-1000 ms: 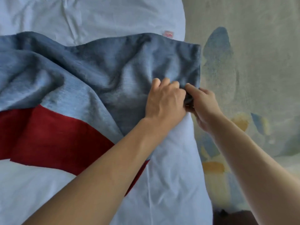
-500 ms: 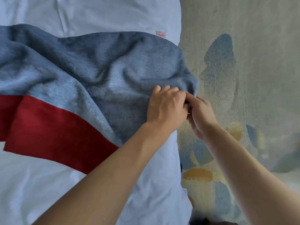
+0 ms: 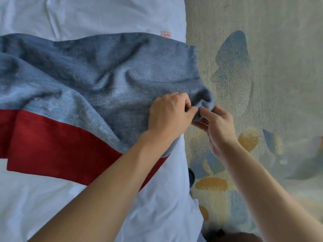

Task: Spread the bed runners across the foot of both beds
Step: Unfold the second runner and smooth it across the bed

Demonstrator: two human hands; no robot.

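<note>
Your left hand [image 3: 167, 114] and right hand [image 3: 216, 126] both pinch the rumpled runner [image 3: 104, 81] at the bed [image 3: 157, 198] edge; next, pull its corner out flat and square.

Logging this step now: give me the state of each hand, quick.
Left hand: fingers curled, gripping the bed runner near its bunched corner.
Right hand: fingers pinching the same corner at the bed's edge.

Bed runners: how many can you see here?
1. The blue and red bed runner lies rumpled across the white bed, both hands pinching its right end; a second may be out of view.
</note>
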